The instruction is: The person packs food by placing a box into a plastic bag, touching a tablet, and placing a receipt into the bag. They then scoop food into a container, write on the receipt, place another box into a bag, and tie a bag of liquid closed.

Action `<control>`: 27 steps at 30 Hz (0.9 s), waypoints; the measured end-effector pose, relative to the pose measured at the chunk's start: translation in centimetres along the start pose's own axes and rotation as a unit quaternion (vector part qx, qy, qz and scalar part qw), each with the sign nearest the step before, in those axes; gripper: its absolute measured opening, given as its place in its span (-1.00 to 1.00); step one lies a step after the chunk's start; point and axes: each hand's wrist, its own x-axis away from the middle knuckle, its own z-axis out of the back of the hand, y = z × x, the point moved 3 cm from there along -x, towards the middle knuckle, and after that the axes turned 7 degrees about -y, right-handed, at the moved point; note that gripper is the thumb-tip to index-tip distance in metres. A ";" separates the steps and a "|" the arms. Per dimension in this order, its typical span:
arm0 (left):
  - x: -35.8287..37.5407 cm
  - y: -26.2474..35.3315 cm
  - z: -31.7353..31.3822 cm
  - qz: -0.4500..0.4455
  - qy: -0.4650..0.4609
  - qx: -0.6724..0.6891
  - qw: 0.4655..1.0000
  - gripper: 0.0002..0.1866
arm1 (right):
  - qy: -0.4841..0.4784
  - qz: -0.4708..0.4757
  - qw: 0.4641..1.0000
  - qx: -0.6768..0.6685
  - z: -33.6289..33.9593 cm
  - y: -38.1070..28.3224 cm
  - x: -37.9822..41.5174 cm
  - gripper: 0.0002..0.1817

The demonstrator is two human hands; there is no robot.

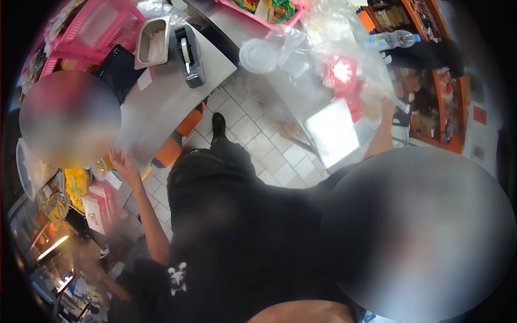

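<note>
I look down at my own body in black clothes and my black shoe (218, 125) on a tiled floor. My left hand (123, 164) reaches left with fingers spread, at the edge of the steel counter (156, 102), holding nothing. My right hand (386, 106) is stretched out to the right, against a heap of clear plastic bags (344, 37) on the other counter. Whether it grips anything is unclear. A white flat sheet (332, 132) lies just left of that arm.
On the left counter stand a grey tape dispenser (188, 54), a steel pan (152, 42) and a pink basket (91, 27). A round clear lid (258, 55) and a red packet (340, 72) sit near the bags. Orange shelves (431, 64) hold goods at right. A red-and-white box (97, 212) sits lower left.
</note>
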 end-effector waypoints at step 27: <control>8.2 -0.9 -1.2 0.051 -0.122 -0.036 0.991 -0.74 | -0.225 0.037 0.954 -0.193 -1.2 -18.5 25.9 -0.78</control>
